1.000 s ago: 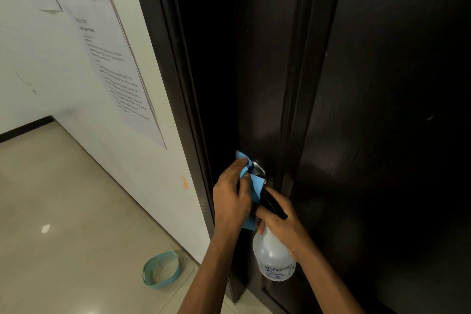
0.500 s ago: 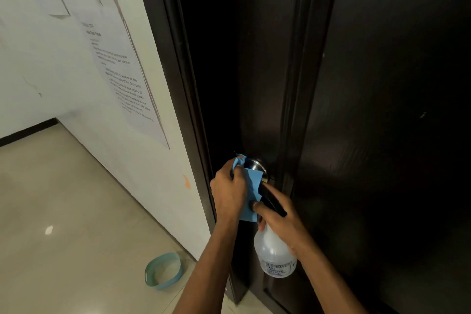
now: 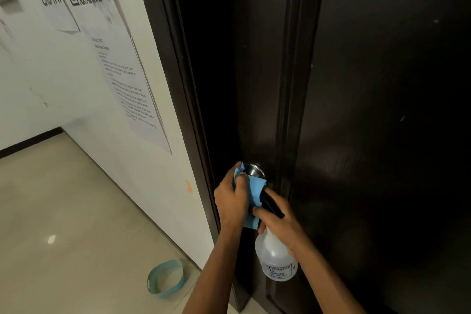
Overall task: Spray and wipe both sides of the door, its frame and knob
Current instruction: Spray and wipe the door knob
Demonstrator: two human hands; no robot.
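A dark brown door [image 3: 382,109] fills the right of the view, with its dark frame [image 3: 178,84] running down the left. A silver round knob [image 3: 253,169] sits low on the door's edge. My left hand [image 3: 230,201] grips a blue cloth [image 3: 254,191] and presses it against the underside of the knob. My right hand [image 3: 277,222] holds a translucent white spray bottle [image 3: 276,257] by its black trigger head, just right of the cloth and close to the door.
A white wall [image 3: 63,84] on the left carries printed sheets [image 3: 122,76] with QR codes and text. A teal bowl [image 3: 165,278] sits on the beige tiled floor [image 3: 63,211] near the foot of the frame.
My left hand has shifted the blue cloth around the knob, from over its front to under and beside it. The right hand and bottle have hardly moved.
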